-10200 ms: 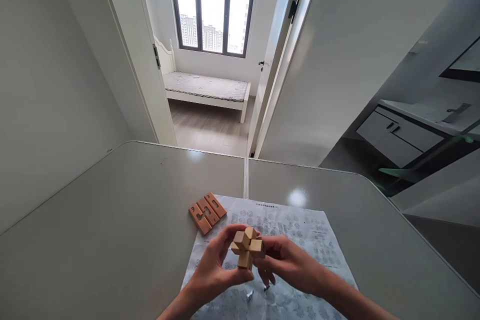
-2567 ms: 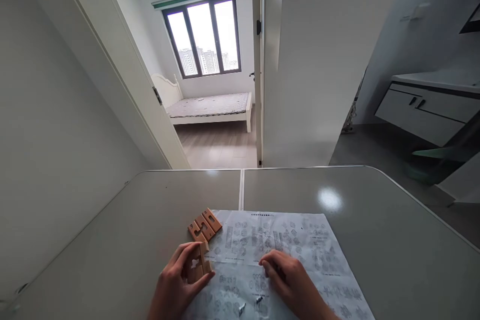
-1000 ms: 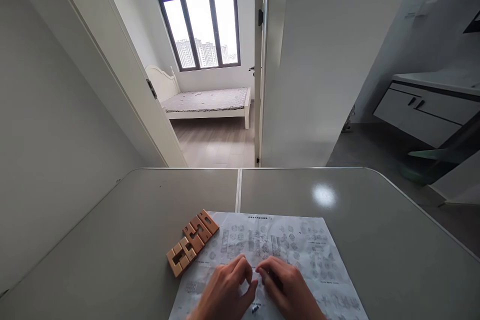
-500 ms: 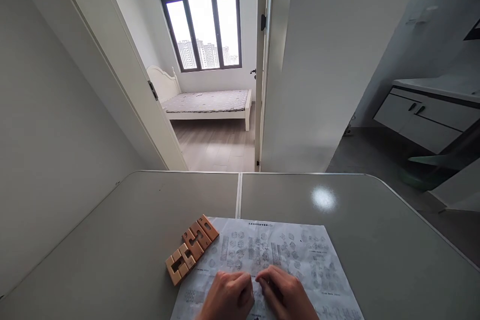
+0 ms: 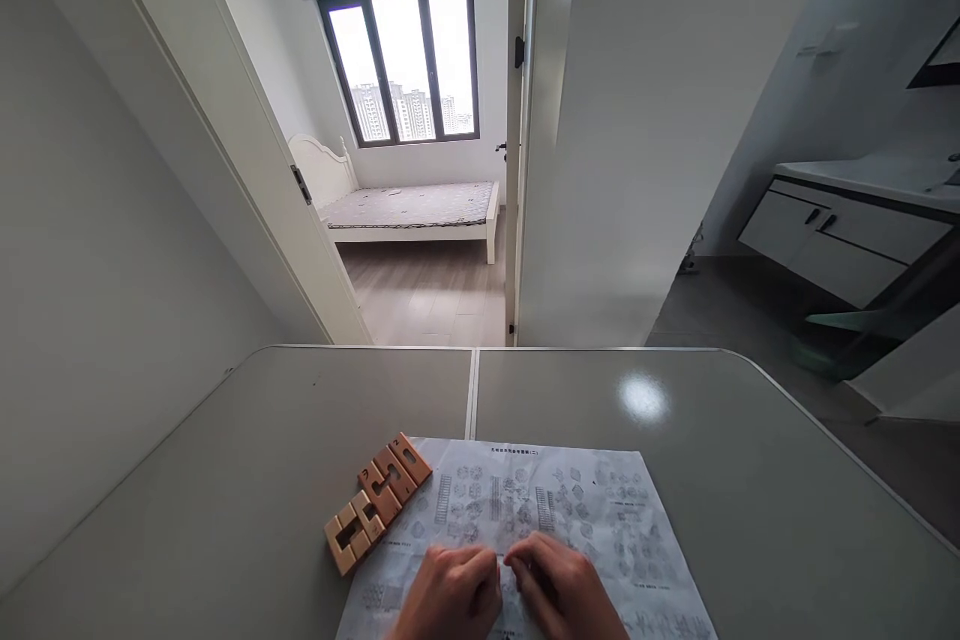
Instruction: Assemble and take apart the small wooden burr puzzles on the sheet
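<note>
A printed sheet of paper with small diagrams and text lies on the table. My left hand rests on its lower part, curled into a fist. Close beside it, a small gap away, is my right hand, its fingers bent inward and pressed together. I see nothing held in either hand, though the palms are hidden. At the sheet's left edge sit several notched wooden puzzle pieces, lined up side by side in a slanted row. Some bear numbers, and the nearer ones are lighter in colour.
The grey table has a pale seam down its middle and a light rim. Beyond its far edge, a doorway leads to a room with a bed and a window. A white cabinet hangs at the right.
The whole view has shifted slightly to the left. Both hands and the wooden pieces keep their places on the table.
</note>
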The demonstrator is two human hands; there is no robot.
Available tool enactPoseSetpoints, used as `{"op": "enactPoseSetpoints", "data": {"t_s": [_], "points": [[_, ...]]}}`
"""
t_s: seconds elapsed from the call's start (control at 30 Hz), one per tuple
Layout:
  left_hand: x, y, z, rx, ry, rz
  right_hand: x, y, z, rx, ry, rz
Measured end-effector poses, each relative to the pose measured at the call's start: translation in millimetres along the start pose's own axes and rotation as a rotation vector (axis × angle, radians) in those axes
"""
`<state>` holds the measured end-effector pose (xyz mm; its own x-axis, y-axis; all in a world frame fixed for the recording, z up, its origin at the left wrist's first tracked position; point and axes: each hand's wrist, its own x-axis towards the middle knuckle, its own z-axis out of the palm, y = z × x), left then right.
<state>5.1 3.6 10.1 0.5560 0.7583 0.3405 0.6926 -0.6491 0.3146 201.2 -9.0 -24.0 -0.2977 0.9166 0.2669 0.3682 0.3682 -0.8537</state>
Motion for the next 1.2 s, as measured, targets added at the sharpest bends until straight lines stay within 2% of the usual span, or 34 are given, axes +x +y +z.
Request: {"op": "enactPoseSetpoints", "data": {"t_s": [0.23,0.5,1.2], "points": [[-0.5,-1.3,3.5,-0.002,0.004,0.025,0.2,0.1,-0.8,-0.01,0.009,-0.015],[0.8,-0.4,1.3,-0.029,-0.02,-0.013,-0.8,-0.3,0.4,-0.022,0.014,-0.009],[-3.2,-0.5,4.5,-0.039,0.021,-0.001,0.0,-4.8,-0.8,-0.024,0.015,-0.001]]}}
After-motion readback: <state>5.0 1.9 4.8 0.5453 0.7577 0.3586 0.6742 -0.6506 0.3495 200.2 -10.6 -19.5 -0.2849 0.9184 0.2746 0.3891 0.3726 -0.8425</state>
